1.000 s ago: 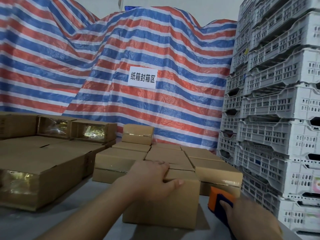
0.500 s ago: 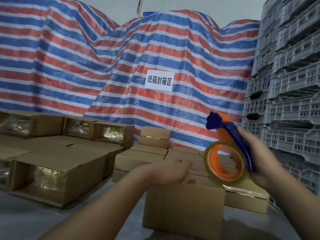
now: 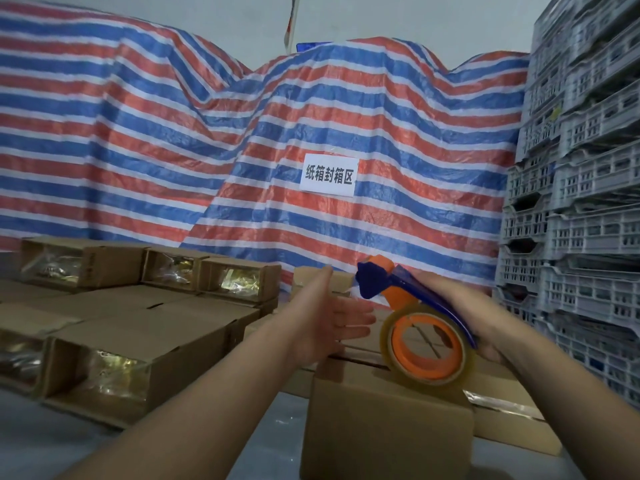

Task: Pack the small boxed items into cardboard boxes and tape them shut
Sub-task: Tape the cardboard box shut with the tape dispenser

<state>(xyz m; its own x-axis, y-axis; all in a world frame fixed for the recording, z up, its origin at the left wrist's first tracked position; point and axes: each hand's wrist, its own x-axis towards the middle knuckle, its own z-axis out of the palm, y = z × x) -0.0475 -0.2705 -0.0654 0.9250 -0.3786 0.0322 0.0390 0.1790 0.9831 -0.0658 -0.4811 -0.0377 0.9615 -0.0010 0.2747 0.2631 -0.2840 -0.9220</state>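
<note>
A closed brown cardboard box stands on the grey table right in front of me. My right hand grips an orange and blue tape dispenser with a clear tape roll, held just above the box's top. My left hand is lifted off the box with fingers spread, just left of the dispenser's blue nose. To the left lie open-ended cartons with shiny gold wrapped items inside.
Taped brown boxes lie in rows behind and right of the near box. Stacked grey plastic crates rise at the right. A red, white and blue striped tarp with a white paper sign covers the back.
My right hand raised the tape dispenser from the table's right side to above the box. My left hand came off the box top and opened. The view tilted upward.
</note>
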